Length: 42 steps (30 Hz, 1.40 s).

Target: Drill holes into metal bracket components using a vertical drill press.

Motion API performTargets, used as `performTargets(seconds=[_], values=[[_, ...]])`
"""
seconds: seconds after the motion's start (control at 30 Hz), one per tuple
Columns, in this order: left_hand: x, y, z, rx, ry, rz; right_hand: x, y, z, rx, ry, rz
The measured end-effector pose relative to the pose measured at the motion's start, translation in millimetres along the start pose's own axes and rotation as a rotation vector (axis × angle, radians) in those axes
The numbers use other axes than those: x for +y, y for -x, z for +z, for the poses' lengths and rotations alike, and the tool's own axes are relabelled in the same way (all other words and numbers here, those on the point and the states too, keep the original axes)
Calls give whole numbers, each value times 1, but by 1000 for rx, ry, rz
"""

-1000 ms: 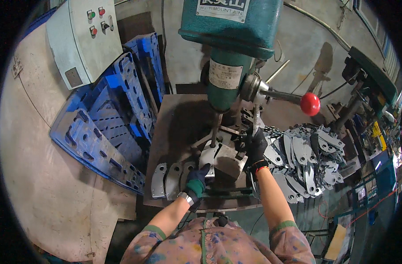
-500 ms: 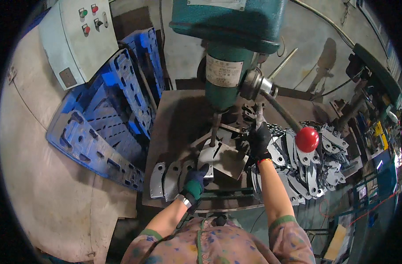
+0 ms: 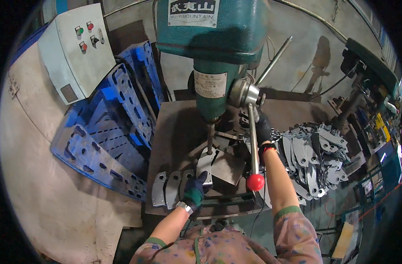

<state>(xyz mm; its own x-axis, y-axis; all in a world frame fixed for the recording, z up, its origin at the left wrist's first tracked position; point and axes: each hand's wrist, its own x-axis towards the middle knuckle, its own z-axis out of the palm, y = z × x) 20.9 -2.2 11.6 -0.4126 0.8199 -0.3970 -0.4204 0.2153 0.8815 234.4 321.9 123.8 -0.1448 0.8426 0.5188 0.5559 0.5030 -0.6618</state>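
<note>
We note 1 pale grey metal plate (image 3: 205, 166), elongated, lying with its long axis toward us; near end under our left hand (image 3: 196, 187). The drill bit (image 3: 210, 138) stands upright over its far end; contact we cannot tell. Right of both, the feed lever (image 3: 254, 149), bare metal, red-knobbed, slopes down toward us.

the gloved left hand (image 3: 195, 188) sits low, the gloved right hand (image 3: 264, 128) farther forward, both forearms (image 3: 283, 187) angling inward.
</note>
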Motion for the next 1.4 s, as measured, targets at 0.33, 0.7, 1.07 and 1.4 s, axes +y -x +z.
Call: performTargets(seconds=[0.33, 0.7, 1.07, 1.4], values=[[-33, -25, -24, -15, -444, 203, -112, 148, -57, -417, -708, 191], [22, 21, 15, 70, -185, -19, -287, 54, -187, -797, -1886, 235], [-33, 72, -195, 490, -929, 523, 67, 132, -164, -529, 536, -165], [-63, 22, -291, 451, -887, 389, 118, 166, -123, -338, 783, -500]])
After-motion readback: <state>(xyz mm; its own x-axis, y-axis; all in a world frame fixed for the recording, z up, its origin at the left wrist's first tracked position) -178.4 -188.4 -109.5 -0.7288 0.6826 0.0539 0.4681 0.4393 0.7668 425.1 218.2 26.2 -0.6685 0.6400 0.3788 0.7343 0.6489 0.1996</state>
